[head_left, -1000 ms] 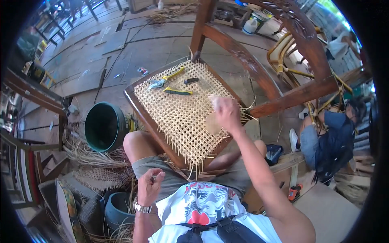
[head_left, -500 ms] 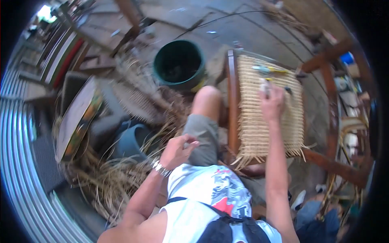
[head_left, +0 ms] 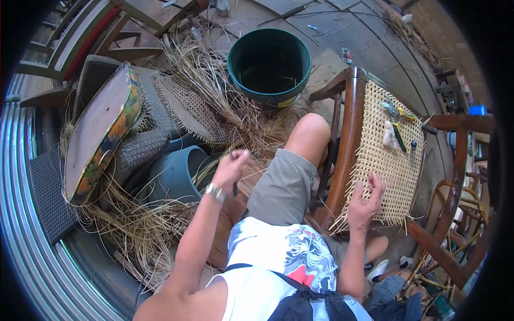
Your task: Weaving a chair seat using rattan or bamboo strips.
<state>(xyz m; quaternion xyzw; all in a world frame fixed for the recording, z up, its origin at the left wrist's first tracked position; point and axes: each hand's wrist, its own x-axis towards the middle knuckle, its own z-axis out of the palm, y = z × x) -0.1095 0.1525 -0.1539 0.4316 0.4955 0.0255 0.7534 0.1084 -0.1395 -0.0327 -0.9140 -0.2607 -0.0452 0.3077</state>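
Observation:
A chair seat of woven cane (head_left: 383, 171) in a brown wooden frame (head_left: 348, 128) lies to my right, loose strand ends fringing its edge. My right hand (head_left: 365, 206) hovers at the seat's near part, fingers apart and slightly curled, holding nothing I can see. On the seat's far part lie a white lumpy piece (head_left: 389, 134), a tool with black and yellow handles (head_left: 399, 137) and a teal and yellow tool (head_left: 393, 110). My left hand (head_left: 230, 170), with a metal watch at its wrist, is closed around a thin dark stick-like thing (head_left: 234, 189), left of my knee.
A dark green bucket (head_left: 278, 99) stands ahead. On the left are a blue-grey container (head_left: 174, 171), heaps of cane strips (head_left: 150, 235), a padded board with patterned edging (head_left: 101, 134) and corrugated metal sheet (head_left: 21, 214). Wooden chair legs (head_left: 458, 171) rise at right.
My right hand has drawn back toward me from the white piece on the seat, and its fingers have spread. The left hand has moved forward, and the dark stick-like thing now shows in it.

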